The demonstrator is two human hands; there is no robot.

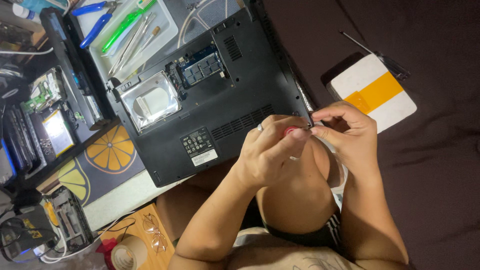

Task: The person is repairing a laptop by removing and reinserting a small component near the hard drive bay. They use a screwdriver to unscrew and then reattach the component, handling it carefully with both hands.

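Nearest my view is my own bare knee [295,200], raised between my two forearms, with the hem of dark shorts below it. Above the knee both hands meet at the near right corner of the black plastic laptop [215,100], which lies upside down with its base facing me. My left hand [267,150], a ring on one finger, is closed around a small red-handled screwdriver [291,131]; only the red end shows between the fingers, and the tip is hidden. My right hand [347,132] has its thumb and forefinger pinched together at the laptop's corner edge, just beside the screwdriver; I cannot tell whether that grip has hold of anything. The laptop's service cover is off: a silver hard-drive bay [150,101] and a blue memory module [202,65] lie exposed. The machine rests partly on the bench, on a mat printed with orange slices [112,150], and overhangs toward my lap. Beyond it sits a clear plastic tray [167,30] with a green-handled tool [122,25] and metal tweezers [131,45]; blue-handled pliers [95,22] lie just beside the tray. To my right, on dark brown fabric, is a white rectangular box with an orange band [372,92]. At lower left I note wire-rimmed eyeglasses [152,231] and a roll of tan tape [127,252].
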